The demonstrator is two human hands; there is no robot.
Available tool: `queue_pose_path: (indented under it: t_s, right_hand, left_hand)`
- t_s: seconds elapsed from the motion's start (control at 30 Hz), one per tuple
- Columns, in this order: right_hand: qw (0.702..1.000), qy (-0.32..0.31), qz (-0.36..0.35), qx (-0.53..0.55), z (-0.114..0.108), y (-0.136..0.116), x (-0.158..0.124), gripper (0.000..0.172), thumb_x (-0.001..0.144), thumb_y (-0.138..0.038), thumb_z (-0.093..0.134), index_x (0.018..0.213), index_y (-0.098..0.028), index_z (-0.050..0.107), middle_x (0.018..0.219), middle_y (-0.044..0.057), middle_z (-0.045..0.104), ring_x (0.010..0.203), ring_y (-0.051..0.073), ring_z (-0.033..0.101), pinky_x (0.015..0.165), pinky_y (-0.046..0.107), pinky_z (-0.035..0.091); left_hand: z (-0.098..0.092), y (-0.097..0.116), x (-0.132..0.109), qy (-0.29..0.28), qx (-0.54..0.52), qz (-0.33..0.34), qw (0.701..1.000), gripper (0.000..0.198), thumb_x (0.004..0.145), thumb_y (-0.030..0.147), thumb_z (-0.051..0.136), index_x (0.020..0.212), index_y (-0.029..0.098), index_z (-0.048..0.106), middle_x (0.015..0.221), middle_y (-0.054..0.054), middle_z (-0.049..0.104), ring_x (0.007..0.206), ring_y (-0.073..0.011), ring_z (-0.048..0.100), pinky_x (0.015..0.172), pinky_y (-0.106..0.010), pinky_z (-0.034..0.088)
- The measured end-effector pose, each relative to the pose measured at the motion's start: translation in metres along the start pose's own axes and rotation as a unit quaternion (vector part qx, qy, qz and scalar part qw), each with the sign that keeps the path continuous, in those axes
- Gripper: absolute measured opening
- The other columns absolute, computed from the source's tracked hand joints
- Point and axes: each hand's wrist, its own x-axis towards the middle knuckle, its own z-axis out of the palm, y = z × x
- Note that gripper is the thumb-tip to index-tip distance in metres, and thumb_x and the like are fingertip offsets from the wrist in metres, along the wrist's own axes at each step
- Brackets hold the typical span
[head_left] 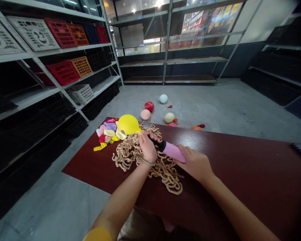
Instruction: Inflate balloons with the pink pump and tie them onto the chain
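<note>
A yellow balloon [128, 124], partly blown up, points to the left with its neck at my left hand [148, 149]. The fingers of that hand are closed round the neck and the black front end of a hand balloon pump [174, 151]. My right hand [195, 164] is wrapped round the far end of the pump's pink-purple body. The pump lies slanted above a tangled heap of tan, rope-like strands [126, 152] on the dark red table [230, 174]. Limp balloons [107, 130] in several colours are piled left of the yellow one.
Several inflated balloons, among them a white one [163, 98] and a pink one [145, 114], lie on the grey floor [203, 100] beyond the table. Shelves with plastic crates [62, 72] stand along the left. A metal rack [165, 62] stands at the back.
</note>
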Motion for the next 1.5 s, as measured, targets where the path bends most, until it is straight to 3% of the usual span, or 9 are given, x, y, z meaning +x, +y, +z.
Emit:
queue_pose_path:
  t_s: [0.3, 0.43, 0.63, 0.8, 0.9, 1.0, 1.2, 1.33, 1.5]
  right_hand:
    - [0.992, 0.065, -0.036, -0.106, 0.005, 0.068, -0.006, 0.042, 0.092, -0.051, 0.051, 0.112, -0.015, 0.061, 0.097, 0.008, 0.07, 0.08, 0.02, 0.059, 0.067, 0.032, 0.031]
    - [0.994, 0.031, -0.014, -0.102, 0.005, 0.046, -0.005, 0.042, 0.091, -0.053, 0.051, 0.111, -0.018, 0.062, 0.091, 0.007, 0.069, 0.078, 0.02, 0.058, 0.065, 0.032, 0.029]
    - [0.999, -0.001, 0.016, -0.036, 0.004, 0.007, -0.001, 0.045, 0.092, -0.05, 0.05, 0.123, -0.019, 0.057, 0.093, 0.006, 0.07, 0.078, 0.02, 0.062, 0.064, 0.031, 0.032]
    - [0.997, 0.056, -0.045, -0.005, 0.007, 0.036, -0.002, 0.055, 0.093, -0.054, 0.049, 0.129, -0.013, 0.054, 0.103, 0.01, 0.072, 0.081, 0.02, 0.065, 0.069, 0.03, 0.038]
    - [0.993, 0.083, -0.07, -0.039, 0.005, 0.058, -0.005, 0.046, 0.093, -0.05, 0.052, 0.118, -0.012, 0.061, 0.097, 0.01, 0.072, 0.08, 0.02, 0.064, 0.069, 0.03, 0.037]
    - [0.993, 0.085, -0.056, -0.064, 0.003, 0.059, -0.007, 0.039, 0.091, -0.047, 0.054, 0.11, -0.014, 0.063, 0.092, 0.009, 0.071, 0.075, 0.019, 0.062, 0.064, 0.03, 0.034]
    - [0.998, 0.047, -0.012, -0.029, 0.005, 0.022, -0.005, 0.043, 0.089, -0.055, 0.053, 0.104, -0.016, 0.064, 0.082, 0.005, 0.069, 0.07, 0.019, 0.062, 0.062, 0.03, 0.032]
    - [0.999, 0.03, 0.002, 0.014, 0.008, 0.012, -0.004, 0.05, 0.092, -0.05, 0.052, 0.13, -0.016, 0.054, 0.096, 0.006, 0.071, 0.076, 0.018, 0.063, 0.065, 0.029, 0.035]
    - [0.998, 0.048, -0.01, -0.03, 0.01, 0.033, -0.003, 0.048, 0.092, -0.051, 0.051, 0.125, -0.017, 0.058, 0.094, 0.007, 0.071, 0.08, 0.019, 0.061, 0.068, 0.03, 0.033]
  left_hand:
    - [-0.016, 0.045, 0.043, 0.075, -0.045, 0.086, 0.992, 0.026, 0.088, 0.036, 0.053, 0.074, 0.022, 0.038, 0.056, 0.008, 0.034, 0.044, -0.0066, 0.039, 0.045, -0.02, 0.033]
    - [-0.013, 0.028, 0.032, 0.091, -0.044, 0.093, 0.99, 0.024, 0.089, 0.035, 0.051, 0.074, 0.022, 0.038, 0.058, 0.008, 0.034, 0.045, -0.0062, 0.037, 0.044, -0.02, 0.032]
    - [-0.001, -0.009, 0.002, 0.027, -0.008, 0.021, 0.999, 0.024, 0.092, 0.036, 0.049, 0.074, 0.022, 0.041, 0.057, 0.006, 0.04, 0.047, -0.0086, 0.042, 0.044, -0.022, 0.037]
    - [-0.003, 0.013, 0.016, 0.01, -0.021, 0.045, 0.999, 0.027, 0.091, 0.041, 0.05, 0.074, 0.022, 0.04, 0.054, 0.007, 0.037, 0.044, -0.008, 0.039, 0.043, -0.021, 0.034]
    - [-0.01, 0.035, 0.033, 0.038, -0.04, 0.072, 0.996, 0.024, 0.09, 0.036, 0.05, 0.075, 0.022, 0.039, 0.054, 0.008, 0.034, 0.043, -0.0076, 0.037, 0.043, -0.021, 0.032]
    - [-0.016, 0.046, 0.042, 0.073, -0.051, 0.101, 0.991, 0.02, 0.089, 0.032, 0.049, 0.076, 0.022, 0.039, 0.056, 0.008, 0.034, 0.043, -0.0073, 0.038, 0.042, -0.022, 0.029]
    - [-0.01, 0.013, 0.015, 0.05, -0.024, 0.075, 0.996, 0.022, 0.089, 0.034, 0.05, 0.075, 0.022, 0.038, 0.059, 0.008, 0.037, 0.045, -0.0069, 0.041, 0.045, -0.02, 0.035]
    - [-0.003, -0.012, -0.004, -0.004, 0.005, 0.02, 1.0, 0.026, 0.09, 0.041, 0.053, 0.076, 0.021, 0.041, 0.059, 0.006, 0.042, 0.047, -0.0089, 0.045, 0.046, -0.022, 0.04]
    - [0.0, 0.005, 0.011, -0.007, -0.005, 0.047, 0.999, 0.025, 0.091, 0.037, 0.051, 0.075, 0.021, 0.04, 0.056, 0.007, 0.04, 0.045, -0.009, 0.043, 0.045, -0.021, 0.039]
